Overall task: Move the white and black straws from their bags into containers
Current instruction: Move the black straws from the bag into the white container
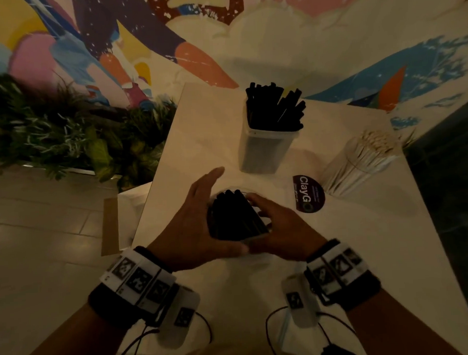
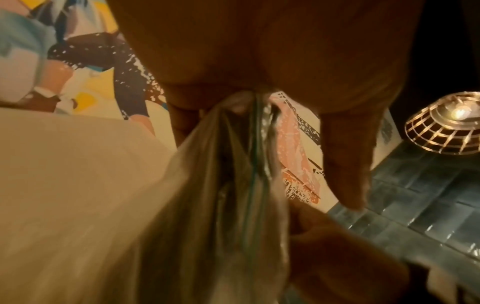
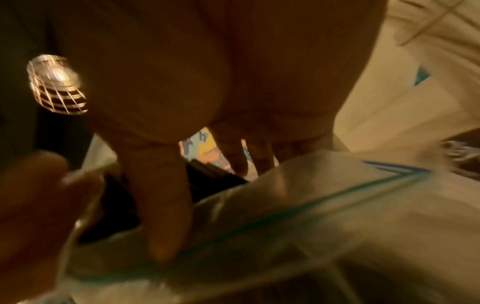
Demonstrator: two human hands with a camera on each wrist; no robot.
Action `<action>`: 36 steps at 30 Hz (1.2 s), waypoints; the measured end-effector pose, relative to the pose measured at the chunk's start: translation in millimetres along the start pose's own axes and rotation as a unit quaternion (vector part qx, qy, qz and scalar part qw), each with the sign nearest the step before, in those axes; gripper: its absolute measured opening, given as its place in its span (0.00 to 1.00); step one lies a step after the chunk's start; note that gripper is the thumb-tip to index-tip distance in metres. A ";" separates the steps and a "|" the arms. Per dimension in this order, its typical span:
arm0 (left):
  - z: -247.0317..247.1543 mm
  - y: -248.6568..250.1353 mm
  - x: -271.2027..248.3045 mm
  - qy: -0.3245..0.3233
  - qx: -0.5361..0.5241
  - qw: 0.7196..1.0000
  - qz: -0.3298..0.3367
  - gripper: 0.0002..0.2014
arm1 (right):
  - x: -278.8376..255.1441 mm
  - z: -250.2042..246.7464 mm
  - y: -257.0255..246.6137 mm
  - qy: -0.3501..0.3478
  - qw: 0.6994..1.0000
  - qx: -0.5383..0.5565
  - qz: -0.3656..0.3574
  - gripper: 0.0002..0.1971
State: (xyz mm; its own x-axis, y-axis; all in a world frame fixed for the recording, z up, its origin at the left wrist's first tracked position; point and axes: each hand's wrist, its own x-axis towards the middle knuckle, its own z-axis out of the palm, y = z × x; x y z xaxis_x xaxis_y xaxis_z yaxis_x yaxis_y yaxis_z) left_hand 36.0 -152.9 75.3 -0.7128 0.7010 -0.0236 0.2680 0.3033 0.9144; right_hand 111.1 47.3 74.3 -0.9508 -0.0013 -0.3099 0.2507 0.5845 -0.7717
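A bundle of black straws (image 1: 235, 217) in a clear zip bag (image 2: 221, 185) is held just above the table's middle. My left hand (image 1: 192, 218) cups its left side, thumb under the near end and forefinger pointing away. My right hand (image 1: 279, 223) grips its right side, and in the right wrist view its thumb (image 3: 161, 205) presses on the plastic beside the straws (image 3: 116, 205). Behind stands a clear container (image 1: 263, 149) with several black straws (image 1: 275, 109) upright in it. White straws (image 1: 359, 162) in clear wrapping lie at the right.
A round dark sticker (image 1: 309, 194) lies on the pale table (image 1: 199, 130) between the hands and the white straws. Leafy plants (image 1: 53, 130) line the floor left of the table. A brown cardboard piece (image 1: 110, 226) sits by the table's left edge. A caged lamp (image 2: 446, 123) hangs overhead.
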 end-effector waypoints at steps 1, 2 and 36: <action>0.8 0.1 -2.5 -0.010 -0.020 1.000 0.001 0.64 | -1.0 6.0 6.4 0.021 1.000 0.019 0.004 0.47; 1.8 -0.7 -4.8 -0.015 -0.030 0.999 -0.002 0.67 | -1.2 10.2 11.6 0.038 0.998 0.043 0.002 0.46; 18.0 -32.7 -7.7 0.146 -0.028 0.989 -0.017 0.25 | 3.6 30.8 15.2 0.219 0.968 0.096 -0.071 0.12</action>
State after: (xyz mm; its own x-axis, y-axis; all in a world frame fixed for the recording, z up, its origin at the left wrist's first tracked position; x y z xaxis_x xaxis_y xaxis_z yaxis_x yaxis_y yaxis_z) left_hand 44.4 -156.6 38.3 -0.8796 0.4726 0.0545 0.2094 0.2818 0.9363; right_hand 117.1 31.1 44.4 -0.9536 0.2984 0.0412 0.1001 0.4428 -0.8910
